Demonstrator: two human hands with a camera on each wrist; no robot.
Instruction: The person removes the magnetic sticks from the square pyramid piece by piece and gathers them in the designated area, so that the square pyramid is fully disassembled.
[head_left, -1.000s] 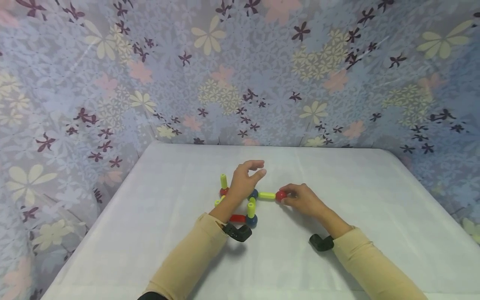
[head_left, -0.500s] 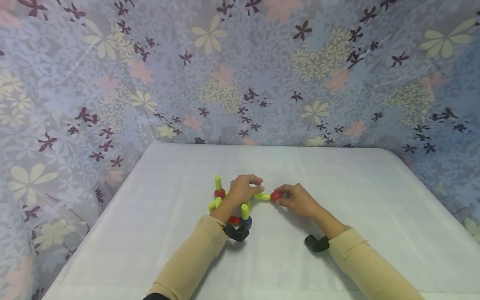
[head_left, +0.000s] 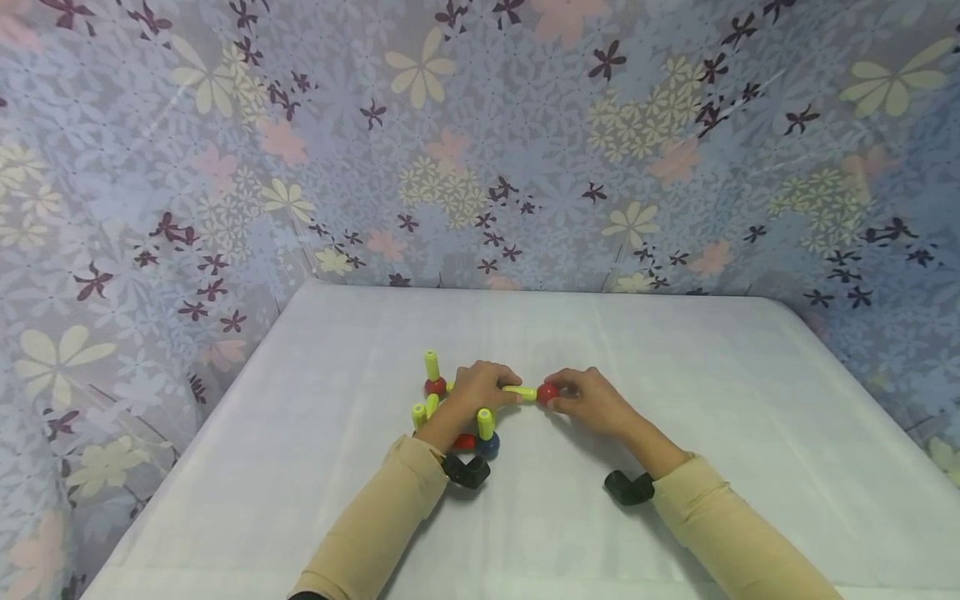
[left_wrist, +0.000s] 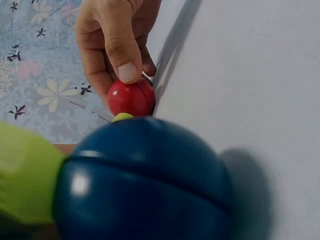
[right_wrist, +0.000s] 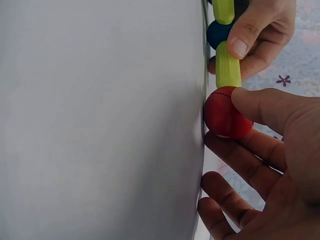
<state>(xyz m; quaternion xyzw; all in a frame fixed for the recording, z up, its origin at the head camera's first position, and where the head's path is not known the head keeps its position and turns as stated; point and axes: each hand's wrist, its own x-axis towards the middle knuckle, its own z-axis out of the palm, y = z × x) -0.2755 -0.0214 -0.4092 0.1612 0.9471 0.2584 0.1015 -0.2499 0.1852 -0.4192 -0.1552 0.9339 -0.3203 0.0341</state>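
Observation:
A toy frame of balls and rods lies on the table, partly hidden by my left hand (head_left: 478, 390). From it a yellow-green rod (head_left: 527, 393) points right and ends in a red ball (head_left: 547, 394). My right hand (head_left: 596, 402) pinches that ball, thumb on one side and fingers on the other. In the right wrist view, my left thumb and fingers grip the rod's other end, beside a blue ball (right_wrist: 218, 34). Another blue ball (left_wrist: 145, 185) looms close in the left wrist view; it bears an upright yellow-green rod (head_left: 486, 423).
White cloth covers the table (head_left: 675, 350). A second red ball (head_left: 435, 387) with an upright rod stands at the frame's far left. Close to my left wrist is a red rod (head_left: 463, 442). Behind the table hangs a flowered curtain (head_left: 480, 167).
My left hand has come down onto the rod near the blue ball, its fingers closing. The frame and my right hand, holding the red ball, have shifted slightly left.

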